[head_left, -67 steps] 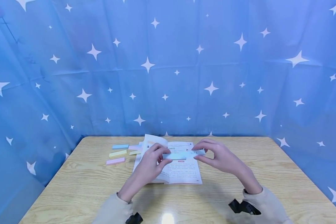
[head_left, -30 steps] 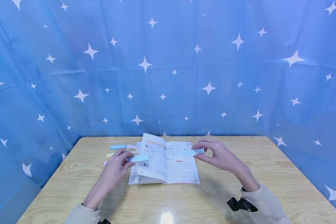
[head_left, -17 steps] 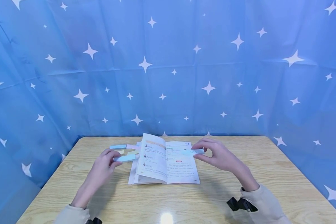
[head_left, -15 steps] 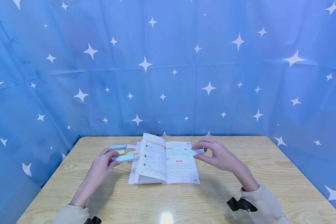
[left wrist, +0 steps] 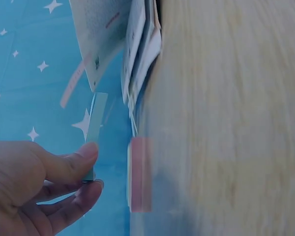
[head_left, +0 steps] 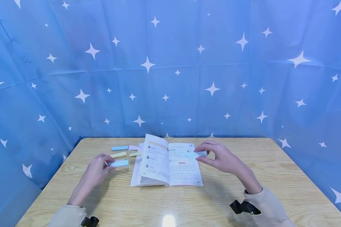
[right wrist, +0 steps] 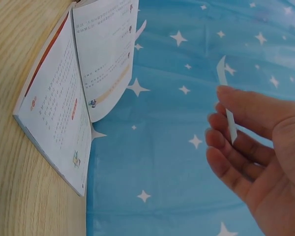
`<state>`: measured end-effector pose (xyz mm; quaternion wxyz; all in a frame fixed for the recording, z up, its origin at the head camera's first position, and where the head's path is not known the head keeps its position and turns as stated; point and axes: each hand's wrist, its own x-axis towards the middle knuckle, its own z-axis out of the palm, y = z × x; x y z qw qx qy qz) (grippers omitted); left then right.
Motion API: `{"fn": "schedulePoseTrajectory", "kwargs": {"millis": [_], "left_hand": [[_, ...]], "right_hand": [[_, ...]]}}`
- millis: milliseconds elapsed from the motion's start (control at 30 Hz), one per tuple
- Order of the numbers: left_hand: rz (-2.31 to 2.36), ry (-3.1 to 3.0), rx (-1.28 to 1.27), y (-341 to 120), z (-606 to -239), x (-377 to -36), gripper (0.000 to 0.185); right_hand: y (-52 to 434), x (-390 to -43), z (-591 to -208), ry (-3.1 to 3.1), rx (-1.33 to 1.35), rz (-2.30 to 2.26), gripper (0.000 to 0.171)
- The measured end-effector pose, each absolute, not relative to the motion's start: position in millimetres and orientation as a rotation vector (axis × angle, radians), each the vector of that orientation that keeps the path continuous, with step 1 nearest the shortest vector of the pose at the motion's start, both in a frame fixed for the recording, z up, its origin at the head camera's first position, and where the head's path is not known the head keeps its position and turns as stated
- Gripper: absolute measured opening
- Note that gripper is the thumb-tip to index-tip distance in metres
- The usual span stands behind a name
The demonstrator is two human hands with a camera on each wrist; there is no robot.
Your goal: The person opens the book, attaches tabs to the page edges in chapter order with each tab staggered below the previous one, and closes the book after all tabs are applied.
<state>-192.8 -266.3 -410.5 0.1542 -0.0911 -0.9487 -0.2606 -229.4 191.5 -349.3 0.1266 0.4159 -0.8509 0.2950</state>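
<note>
My left hand pinches a light blue pad of sticky notes between thumb and fingers, left of the book. In the left wrist view this pad is above the table, apart from a pink sticky note pad; the pink pad is hidden in the head view. Above the right page of the open book, my right hand pinches one pale blue sticky note with handwriting on it. The right wrist view shows the note slightly bent, its upper end free.
Blue and yellow sticky note pads lie left of the book. A pink tab and a yellow tab stick out from its left edge. One left page stands partly raised. A starry blue curtain hangs behind the table.
My left hand has moved left with the blue pad, from over the book to beside the other pads, then slightly lower. The right hand with its note has stayed almost still.
</note>
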Motion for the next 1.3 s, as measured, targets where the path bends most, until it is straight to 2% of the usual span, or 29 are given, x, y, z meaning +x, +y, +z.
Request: {"fn": "schedulePoseTrajectory", "kwargs": {"millis": [900, 1300], "left_hand": [[-0.765, -2.942, -0.099, -284.6, -422.6, -196.6, 0.009], [-0.703, -2.979, -0.099, -287.6, -409.2, -194.0, 0.030]], "right_hand": [[195.1, -230.7, -352.5, -2.457, 1.213, 0.875, 0.020], [198.3, -236.5, -351.1, -2.506, 1.145, 0.890, 0.021]]}}
